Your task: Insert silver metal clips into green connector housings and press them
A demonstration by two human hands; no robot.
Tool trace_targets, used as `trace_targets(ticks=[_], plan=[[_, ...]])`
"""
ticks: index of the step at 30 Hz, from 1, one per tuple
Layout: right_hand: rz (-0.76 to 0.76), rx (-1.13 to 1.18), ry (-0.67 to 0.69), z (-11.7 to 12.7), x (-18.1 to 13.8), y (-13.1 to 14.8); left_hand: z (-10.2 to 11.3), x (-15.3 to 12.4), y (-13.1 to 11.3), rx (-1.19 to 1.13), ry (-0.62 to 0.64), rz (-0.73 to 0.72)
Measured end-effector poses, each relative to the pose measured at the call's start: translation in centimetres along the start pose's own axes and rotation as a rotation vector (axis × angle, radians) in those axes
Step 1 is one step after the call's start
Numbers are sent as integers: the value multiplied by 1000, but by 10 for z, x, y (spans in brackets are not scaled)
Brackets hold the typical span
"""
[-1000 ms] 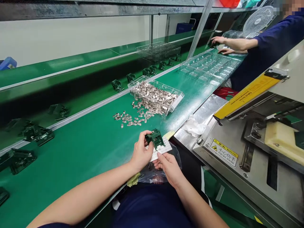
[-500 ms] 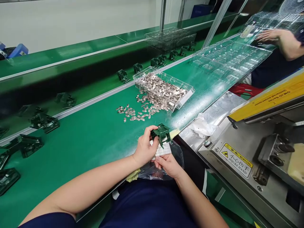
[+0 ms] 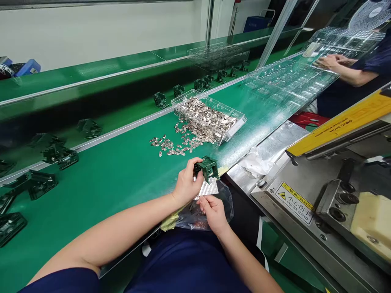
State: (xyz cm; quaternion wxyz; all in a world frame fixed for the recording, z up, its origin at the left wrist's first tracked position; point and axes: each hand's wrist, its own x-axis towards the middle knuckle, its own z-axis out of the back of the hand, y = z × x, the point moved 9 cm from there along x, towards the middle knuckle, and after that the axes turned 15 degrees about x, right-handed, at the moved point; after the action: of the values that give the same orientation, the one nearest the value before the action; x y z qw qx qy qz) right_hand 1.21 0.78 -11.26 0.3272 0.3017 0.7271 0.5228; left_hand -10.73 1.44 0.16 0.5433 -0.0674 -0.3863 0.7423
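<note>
My left hand (image 3: 187, 186) grips a dark green plastic housing (image 3: 210, 167) between thumb and fingers, above the near edge of the green bench. Just below the housing lies a sheet of small silver pieces in tight rows (image 3: 209, 188), partly covered by my left hand. At the sheet's lower edge is my right hand (image 3: 216, 213), its thumb and fingertips pinched together. Whatever sits in that pinch is too small or hidden to make out. Under the sheet, a clear plastic bag (image 3: 226, 203) hangs at the bench edge.
Loose metal clips (image 3: 171, 146) spill from a tilted clear box (image 3: 236, 127) on the green bench (image 3: 122, 162). More green housings (image 3: 41, 184) line the far rail. A machine with a warning label (image 3: 295, 203) stands at right. A co-worker's hands (image 3: 332, 61) are beyond clear trays (image 3: 284, 81).
My right hand has drawn back slightly from the sheet, its fingers now pinched at the lower edge. The housing has turned a little in my left hand. The view has shifted slightly.
</note>
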Motion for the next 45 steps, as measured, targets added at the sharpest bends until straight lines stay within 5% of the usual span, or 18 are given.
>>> trace_targets(ticks=[7,12,17,24,37,41,45], plan=[[20,-391,96,9,7,5,0,10,5,-42,-24,25],[89,-533,18,20,-8,34,11,8,10,-182,-65,111],[188,-542,-51,24,-33,81,3,-18,19,-533,-5,311],[534,-319,-222,14,-44,149,-5,-36,6,-720,54,315],[477,-27,-461,-4,-26,121,0,-50,-17,-815,107,136],[406,245,-369,0,-21,114,4,-50,-21,-760,98,104],[429,107,-156,17,-34,143,3,-45,-36,-715,198,70]])
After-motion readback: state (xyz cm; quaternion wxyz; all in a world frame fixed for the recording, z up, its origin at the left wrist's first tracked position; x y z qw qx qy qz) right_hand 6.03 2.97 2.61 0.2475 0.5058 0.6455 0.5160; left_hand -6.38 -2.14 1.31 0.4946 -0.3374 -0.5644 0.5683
